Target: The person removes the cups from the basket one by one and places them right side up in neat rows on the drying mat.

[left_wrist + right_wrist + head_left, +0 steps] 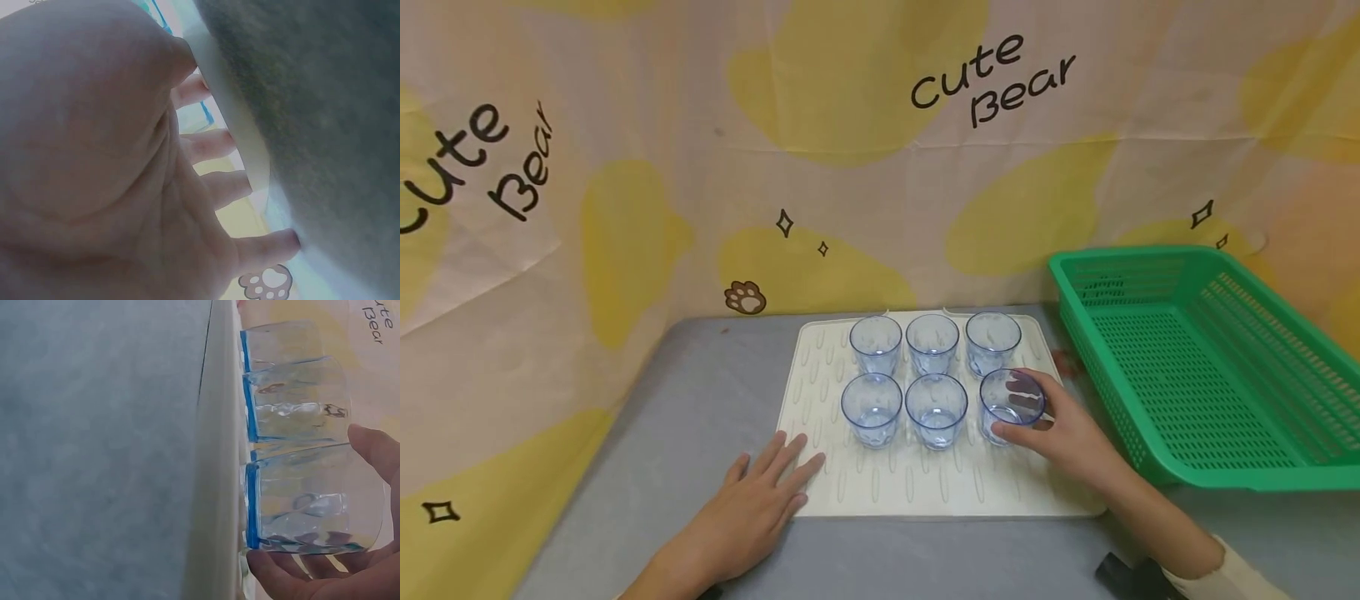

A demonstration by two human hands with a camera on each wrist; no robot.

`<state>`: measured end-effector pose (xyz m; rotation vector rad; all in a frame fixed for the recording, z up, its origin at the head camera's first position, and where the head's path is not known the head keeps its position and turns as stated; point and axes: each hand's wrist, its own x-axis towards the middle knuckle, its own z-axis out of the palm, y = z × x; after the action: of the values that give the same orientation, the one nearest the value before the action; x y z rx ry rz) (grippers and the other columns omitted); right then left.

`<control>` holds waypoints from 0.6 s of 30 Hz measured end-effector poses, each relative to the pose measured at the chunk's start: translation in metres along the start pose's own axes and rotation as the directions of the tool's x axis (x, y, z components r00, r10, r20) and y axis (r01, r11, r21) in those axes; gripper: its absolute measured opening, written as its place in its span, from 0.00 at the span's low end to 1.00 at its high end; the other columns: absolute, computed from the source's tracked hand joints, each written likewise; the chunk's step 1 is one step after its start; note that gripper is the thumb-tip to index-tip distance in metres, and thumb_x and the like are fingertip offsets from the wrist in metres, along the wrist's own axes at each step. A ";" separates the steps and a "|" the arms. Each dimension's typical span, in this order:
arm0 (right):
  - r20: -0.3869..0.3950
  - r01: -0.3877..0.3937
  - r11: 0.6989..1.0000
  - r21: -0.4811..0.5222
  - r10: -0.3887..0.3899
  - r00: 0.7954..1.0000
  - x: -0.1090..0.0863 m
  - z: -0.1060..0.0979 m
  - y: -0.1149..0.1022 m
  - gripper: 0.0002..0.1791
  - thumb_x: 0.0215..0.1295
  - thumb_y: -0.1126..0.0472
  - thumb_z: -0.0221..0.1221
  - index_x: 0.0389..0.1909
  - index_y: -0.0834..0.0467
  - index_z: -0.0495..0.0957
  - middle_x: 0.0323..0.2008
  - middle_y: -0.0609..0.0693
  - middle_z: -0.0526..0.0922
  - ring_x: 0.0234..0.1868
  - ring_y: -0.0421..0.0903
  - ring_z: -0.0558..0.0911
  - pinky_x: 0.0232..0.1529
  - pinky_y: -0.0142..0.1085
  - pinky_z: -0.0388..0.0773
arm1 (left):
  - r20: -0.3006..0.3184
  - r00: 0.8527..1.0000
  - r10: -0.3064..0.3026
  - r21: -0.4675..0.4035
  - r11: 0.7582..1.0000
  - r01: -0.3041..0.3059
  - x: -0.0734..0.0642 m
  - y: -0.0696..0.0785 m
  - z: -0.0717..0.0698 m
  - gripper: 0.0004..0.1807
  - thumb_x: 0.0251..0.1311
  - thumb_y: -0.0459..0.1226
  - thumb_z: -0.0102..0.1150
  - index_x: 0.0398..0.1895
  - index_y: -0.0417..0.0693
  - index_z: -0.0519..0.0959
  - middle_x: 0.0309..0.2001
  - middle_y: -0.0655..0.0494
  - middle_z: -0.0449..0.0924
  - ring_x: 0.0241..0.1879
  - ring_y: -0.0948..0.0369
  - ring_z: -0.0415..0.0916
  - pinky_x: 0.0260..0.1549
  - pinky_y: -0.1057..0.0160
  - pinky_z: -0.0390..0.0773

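Note:
Clear bluish glasses stand upright on a cream ribbed mat (925, 496), in a back row of three and a front row of three. My right hand (1075, 442) grips the front right glass (996, 407), thumb on the near side and fingers round the far right side. In the right wrist view that glass (306, 500) stands on the mat between thumb and fingers. The front middle glass (936, 417) is just left of it. My left hand (752, 508) lies with fingers spread over the mat's front left corner; in the left wrist view its palm fills much of the picture.
A green perforated plastic basket (1150, 433) stands to the right of the mat, on the grey table (700, 400). Behind the table hangs a patterned cloth (850, 200) with "Cute Bear" lettering. A black object (1131, 577) shows under the right forearm.

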<state>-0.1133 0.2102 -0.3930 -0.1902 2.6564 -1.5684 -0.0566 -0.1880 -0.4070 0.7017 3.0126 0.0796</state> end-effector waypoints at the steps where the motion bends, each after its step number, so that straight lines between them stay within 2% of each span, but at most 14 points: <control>1: 0.000 -0.006 1.000 -0.011 0.006 1.000 0.000 0.000 0.000 0.45 0.57 0.51 0.72 0.72 0.57 0.61 0.64 0.61 0.75 0.63 0.61 0.76 0.52 0.29 0.78 | 0.005 1.000 -0.003 -0.004 1.000 0.003 0.000 0.000 0.000 0.27 0.73 0.47 0.49 0.74 0.62 0.65 0.77 0.53 0.60 0.77 0.46 0.54 0.63 0.31 0.61; 5: 0.001 -0.035 0.998 -0.049 0.036 0.999 -0.001 0.000 0.000 0.46 0.56 0.47 0.72 0.72 0.56 0.62 0.64 0.60 0.75 0.64 0.60 0.76 0.54 0.35 0.78 | 0.009 1.000 -0.009 -0.001 1.000 0.009 -0.001 0.001 0.000 0.27 0.73 0.46 0.50 0.74 0.62 0.65 0.76 0.53 0.60 0.77 0.46 0.54 0.62 0.31 0.61; 11: 0.003 -0.025 0.999 -0.031 0.025 1.000 -0.001 0.000 -0.001 0.46 0.56 0.49 0.73 0.72 0.56 0.61 0.64 0.60 0.75 0.63 0.59 0.77 0.50 0.26 0.76 | -0.013 1.000 -0.002 0.018 1.000 0.002 -0.002 0.002 -0.001 0.26 0.73 0.46 0.50 0.73 0.61 0.66 0.76 0.52 0.61 0.76 0.46 0.55 0.62 0.31 0.63; 14: 0.008 -0.021 1.000 -0.020 0.021 1.000 -0.001 0.002 -0.001 0.49 0.55 0.50 0.73 0.73 0.56 0.58 0.65 0.61 0.74 0.64 0.59 0.76 0.57 0.37 0.78 | -0.008 1.000 -0.004 0.022 1.000 0.004 -0.001 0.002 -0.002 0.26 0.73 0.46 0.50 0.73 0.61 0.66 0.76 0.52 0.61 0.77 0.46 0.55 0.62 0.31 0.63; 16: 0.010 -0.029 0.999 -0.034 0.029 1.000 -0.001 0.003 -0.002 0.53 0.54 0.49 0.74 0.75 0.55 0.54 0.67 0.61 0.72 0.67 0.60 0.73 0.64 0.49 0.73 | -0.003 1.000 -0.007 0.023 1.000 0.007 -0.001 0.001 -0.002 0.26 0.73 0.47 0.50 0.74 0.61 0.66 0.76 0.52 0.60 0.77 0.46 0.55 0.62 0.31 0.63; 18: 0.009 -0.036 0.998 -0.053 0.037 0.999 -0.001 0.004 -0.003 0.57 0.53 0.48 0.74 0.77 0.53 0.49 0.71 0.61 0.67 0.71 0.62 0.67 0.68 0.60 0.64 | 0.001 1.000 -0.008 0.021 1.000 0.008 -0.001 0.001 -0.002 0.26 0.73 0.47 0.49 0.74 0.61 0.66 0.76 0.52 0.60 0.77 0.46 0.55 0.62 0.32 0.62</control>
<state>-0.1117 0.2051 -0.3923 -0.1500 2.6797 -1.4848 -0.0555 -0.1875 -0.4047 0.6914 3.0190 0.0468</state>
